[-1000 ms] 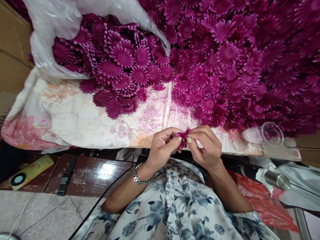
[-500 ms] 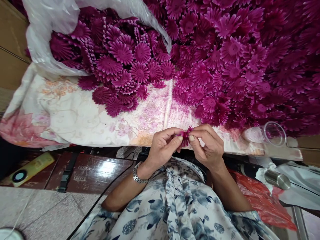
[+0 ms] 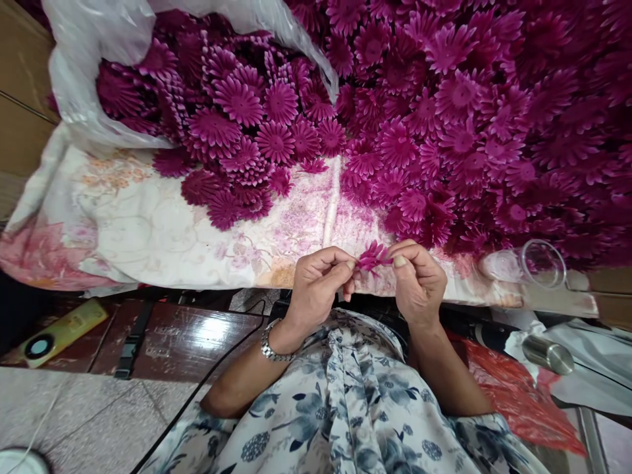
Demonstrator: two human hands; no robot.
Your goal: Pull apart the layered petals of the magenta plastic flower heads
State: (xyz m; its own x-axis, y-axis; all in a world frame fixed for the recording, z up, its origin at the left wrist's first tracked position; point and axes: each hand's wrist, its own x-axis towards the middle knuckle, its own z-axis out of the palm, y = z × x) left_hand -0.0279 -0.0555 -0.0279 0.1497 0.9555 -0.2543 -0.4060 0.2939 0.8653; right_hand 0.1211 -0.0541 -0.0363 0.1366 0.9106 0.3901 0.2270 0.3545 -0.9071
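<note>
A small magenta artificial flower (image 3: 374, 257) is stretched between my two hands above the front edge of the cloth. My left hand (image 3: 322, 280), a metal-banded watch at its wrist, pinches the flower's left side between thumb and forefinger. On the other side, my right hand (image 3: 419, 280) grips the petals at the right in a thumb-and-finger pinch. Past my hands, a large pile of magenta flower heads (image 3: 459, 138) covers the right of the table. Stacked flower heads (image 3: 241, 105) spill from a clear plastic bag (image 3: 79, 99) at the left.
A patterned cloth (image 3: 148, 230) covers the table. A clear plastic cup (image 3: 543, 264) lies near the right front edge. Below the table are a brown bench (image 3: 187, 336) with a yellow packet (image 3: 64, 332), a metal cylinder (image 3: 548, 354) and a red plastic bag (image 3: 518, 395).
My hands have moved slightly apart, my right hand shifting right. The flower now shows more openly between them, its petals spread sideways. The piles have not moved.
</note>
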